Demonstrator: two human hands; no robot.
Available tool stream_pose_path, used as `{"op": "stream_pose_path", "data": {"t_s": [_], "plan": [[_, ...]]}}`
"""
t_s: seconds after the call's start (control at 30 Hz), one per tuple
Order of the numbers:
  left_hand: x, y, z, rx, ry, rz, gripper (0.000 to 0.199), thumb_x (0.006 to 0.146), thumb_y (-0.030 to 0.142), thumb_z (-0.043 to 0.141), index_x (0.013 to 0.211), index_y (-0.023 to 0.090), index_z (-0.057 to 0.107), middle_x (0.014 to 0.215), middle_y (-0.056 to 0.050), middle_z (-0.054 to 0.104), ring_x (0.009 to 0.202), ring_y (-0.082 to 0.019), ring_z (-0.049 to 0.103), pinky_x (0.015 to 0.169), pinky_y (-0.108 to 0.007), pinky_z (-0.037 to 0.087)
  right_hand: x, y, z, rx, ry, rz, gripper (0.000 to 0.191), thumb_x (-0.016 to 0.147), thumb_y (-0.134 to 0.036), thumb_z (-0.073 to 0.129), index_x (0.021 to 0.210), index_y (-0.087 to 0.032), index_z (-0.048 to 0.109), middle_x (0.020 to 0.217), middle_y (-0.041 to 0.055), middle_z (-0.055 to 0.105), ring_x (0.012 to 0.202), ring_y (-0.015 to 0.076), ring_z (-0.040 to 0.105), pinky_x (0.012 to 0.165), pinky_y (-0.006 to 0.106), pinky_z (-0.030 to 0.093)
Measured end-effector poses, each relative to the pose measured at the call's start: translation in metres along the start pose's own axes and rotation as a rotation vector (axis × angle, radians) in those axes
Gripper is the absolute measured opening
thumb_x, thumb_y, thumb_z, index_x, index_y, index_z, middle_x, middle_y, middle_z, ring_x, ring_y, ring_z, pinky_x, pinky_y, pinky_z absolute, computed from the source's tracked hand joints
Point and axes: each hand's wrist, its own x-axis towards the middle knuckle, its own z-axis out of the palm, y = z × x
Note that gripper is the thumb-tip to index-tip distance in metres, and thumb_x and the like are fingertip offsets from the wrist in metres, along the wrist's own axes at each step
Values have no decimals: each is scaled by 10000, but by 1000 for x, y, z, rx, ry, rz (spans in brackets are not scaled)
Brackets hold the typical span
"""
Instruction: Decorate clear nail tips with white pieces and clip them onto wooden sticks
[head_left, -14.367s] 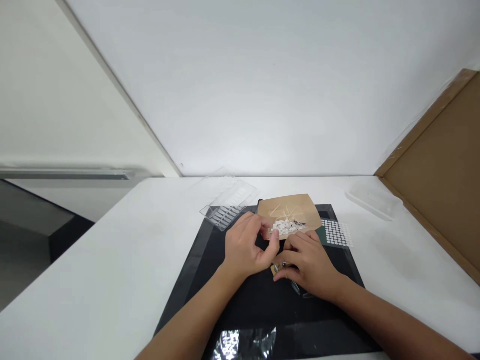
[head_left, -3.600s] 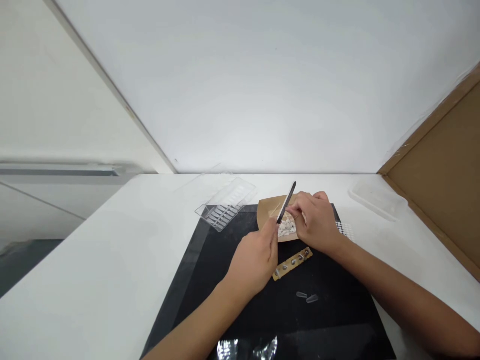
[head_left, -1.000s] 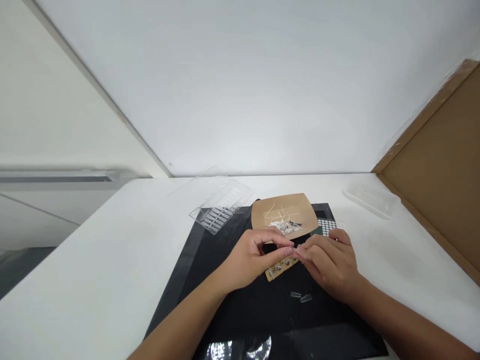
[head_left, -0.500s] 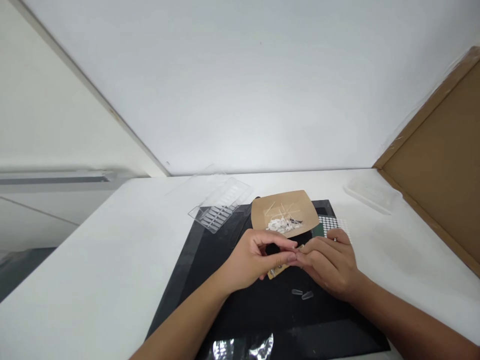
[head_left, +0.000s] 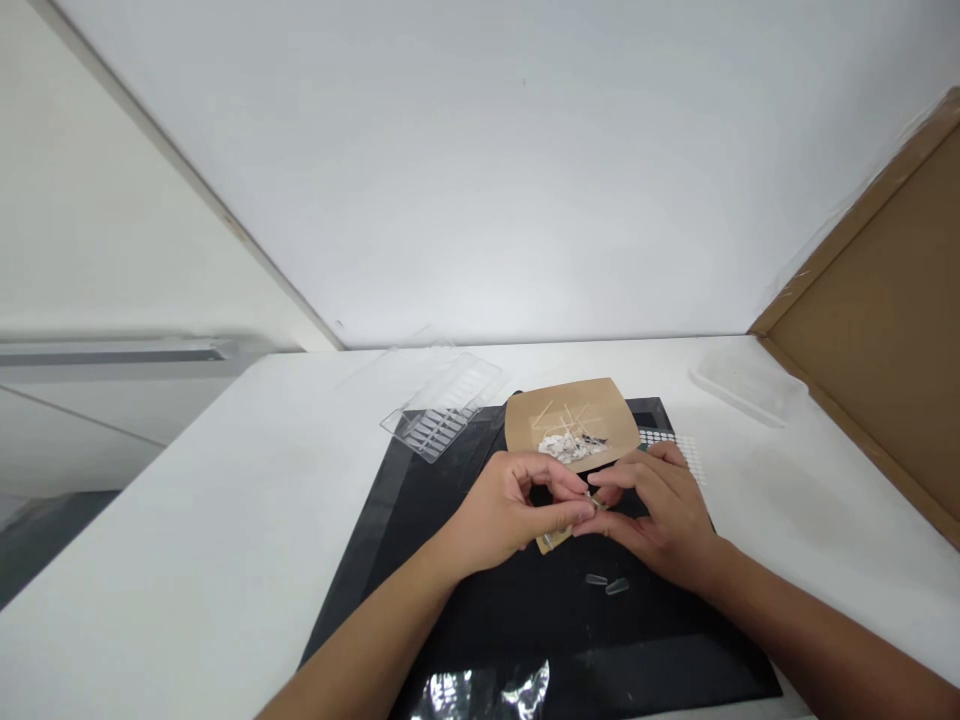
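Above the black mat, my left hand point(head_left: 517, 510) pinches a small piece too tiny to make out, its thumb and index tips pressed together. My right hand point(head_left: 664, 515) meets it from the right, its thumb and fingertips curled around the same spot. A yellowish strip with small shiny parts point(head_left: 553, 540) shows beneath the hands, partly covered by them. Two clear nail-shaped pieces point(head_left: 616, 587) lie on the mat just below.
A brown paper tray point(head_left: 521, 415) with white scraps and thin sticks is behind the hands. Clear plastic trays point(head_left: 442, 415) lie at its left. A dotted white sheet point(head_left: 688, 455) and a clear container point(head_left: 750, 385) are right. Glossy plastic point(head_left: 525, 690) lies on the black mat point(head_left: 480, 640).
The fingers of my right hand have spread and lifted a little, uncovering a small yellowish bit at the fingertips. My left hand has stayed nearly in place.
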Motion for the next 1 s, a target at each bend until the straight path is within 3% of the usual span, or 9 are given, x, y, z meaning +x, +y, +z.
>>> {"op": "stream_pose_path", "data": {"t_s": [0.17,0.37,0.47,0.57,0.67,1.0], "plan": [[1,-5,-2,21,7,6,288,762,393,891,874,161,762,729,-38,776,626,-145,708,556,-232,566,0,0,0,14,-32,-7,120,975,-268,765,1056,-239,681,755,-50,707,691,131,670,766,335,384],[2,-12,-3,25,11,32,317,771,365,890,879,151,682,789,-59,789,722,-162,738,675,-259,583,-1,-1,2,70,-62,48,84,990,-298,750,1024,-238,702,747,-44,707,698,140,672,770,341,389],[1,-8,-4,120,68,65,311,789,379,869,888,160,671,759,-37,772,659,-131,696,584,-203,510,-2,-1,4,105,-88,79,129,998,-352,747,994,-233,698,735,-43,694,708,145,664,768,342,373],[2,-4,-8,308,265,157,291,850,427,802,826,162,686,716,-13,717,557,-87,580,475,-181,383,-5,2,7,100,-133,103,215,962,-437,781,987,-234,716,756,-37,680,718,147,648,778,347,362],[3,-6,-14,370,411,242,332,931,455,702,768,168,661,653,-4,670,546,-96,557,486,-197,397,-10,6,11,86,-219,97,271,916,-488,814,993,-238,743,834,-15,679,781,159,646,807,352,352],[2,-12,-10,435,483,373,351,974,417,646,718,179,627,582,17,607,487,-90,518,468,-209,388,-10,12,20,45,-351,22,186,986,-424,745,1067,-257,760,906,1,634,819,161,599,853,348,331]]}}
